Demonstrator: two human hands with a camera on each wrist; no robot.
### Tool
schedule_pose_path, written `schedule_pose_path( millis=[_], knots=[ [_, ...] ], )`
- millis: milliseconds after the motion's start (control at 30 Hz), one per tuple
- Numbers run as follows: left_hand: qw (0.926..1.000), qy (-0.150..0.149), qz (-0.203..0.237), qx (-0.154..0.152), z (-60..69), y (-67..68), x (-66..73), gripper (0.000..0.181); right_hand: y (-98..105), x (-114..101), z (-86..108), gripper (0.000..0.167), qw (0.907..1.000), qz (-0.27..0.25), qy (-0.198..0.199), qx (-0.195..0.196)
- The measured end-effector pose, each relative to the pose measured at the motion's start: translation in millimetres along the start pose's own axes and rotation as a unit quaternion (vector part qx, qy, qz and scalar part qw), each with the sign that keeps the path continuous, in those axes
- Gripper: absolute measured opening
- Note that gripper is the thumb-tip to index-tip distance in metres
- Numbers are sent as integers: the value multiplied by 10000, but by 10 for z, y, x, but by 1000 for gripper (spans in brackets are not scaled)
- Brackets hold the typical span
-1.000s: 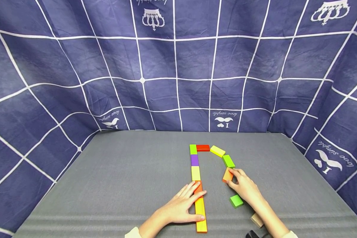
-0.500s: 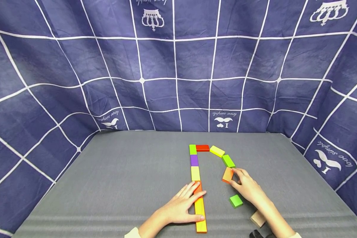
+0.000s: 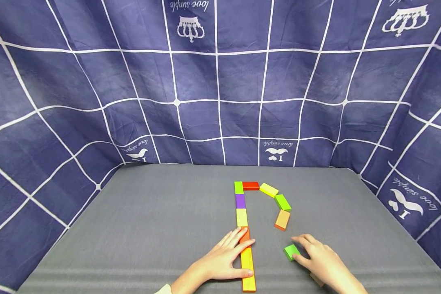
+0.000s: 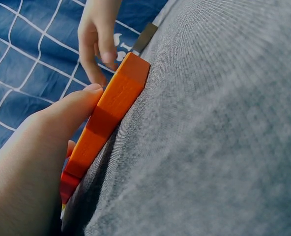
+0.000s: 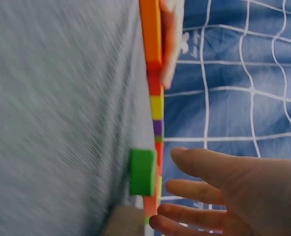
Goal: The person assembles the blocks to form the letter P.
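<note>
My left hand (image 3: 224, 259) rests with straight fingers on the lower part of a straight row of blocks. It touches an orange-red block (image 3: 244, 241) and a long yellow-orange block (image 3: 247, 261). Farther along that row lie a pale yellow block (image 3: 241, 217), a purple block (image 3: 240, 201) and a small green block (image 3: 239, 187). My right hand (image 3: 321, 259) hovers with fingers apart over a loose green block (image 3: 290, 252); the right wrist view shows a gap between them. An orange block (image 3: 282, 220) lies just beyond, untouched.
From the row's far end curve a red block (image 3: 250, 186), a yellow block (image 3: 268, 190) and another green block (image 3: 282, 202). A plain wooden block (image 5: 126, 221) is partly hidden beneath my right hand. A blue checked curtain (image 3: 239, 81) stands behind the grey cloth surface (image 3: 161, 212).
My right hand has let go of the orange block and moved back toward me to the loose green block. The orange block stays at the curve's near end. My left hand has not moved.
</note>
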State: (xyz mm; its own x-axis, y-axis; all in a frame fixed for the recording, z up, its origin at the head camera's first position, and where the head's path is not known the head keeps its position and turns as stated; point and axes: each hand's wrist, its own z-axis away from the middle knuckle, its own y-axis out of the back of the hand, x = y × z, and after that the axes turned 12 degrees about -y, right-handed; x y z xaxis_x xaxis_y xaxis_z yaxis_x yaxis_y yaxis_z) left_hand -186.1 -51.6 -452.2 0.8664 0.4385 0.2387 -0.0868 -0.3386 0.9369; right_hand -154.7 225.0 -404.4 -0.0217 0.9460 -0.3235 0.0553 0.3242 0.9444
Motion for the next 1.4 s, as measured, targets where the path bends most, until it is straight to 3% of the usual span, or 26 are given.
schedule_pose_path(
  millis=[167,433,700,867,1033,1400],
  knots=[
    [10000,-9,19,27,-3,-4,-2,68,-115,-69,69,29,9996,-29,249,136],
    [9998,120,131,-3,7,-14,-19,69,-241,-288,-107,25,9953,-352,834,346],
    [9998,122,151,7,27,-14,-5,69,-329,-491,-287,25,9970,-401,560,347],
    [9991,303,291,-14,26,-12,6,70,-380,-588,-395,24,9976,-354,434,411],
    [9981,422,444,3,21,-18,5,70,-428,-676,-481,26,9971,-292,522,481],
    [9989,356,286,-80,28,-35,22,73,-525,-766,-515,25,9959,-349,608,566]
  ],
)
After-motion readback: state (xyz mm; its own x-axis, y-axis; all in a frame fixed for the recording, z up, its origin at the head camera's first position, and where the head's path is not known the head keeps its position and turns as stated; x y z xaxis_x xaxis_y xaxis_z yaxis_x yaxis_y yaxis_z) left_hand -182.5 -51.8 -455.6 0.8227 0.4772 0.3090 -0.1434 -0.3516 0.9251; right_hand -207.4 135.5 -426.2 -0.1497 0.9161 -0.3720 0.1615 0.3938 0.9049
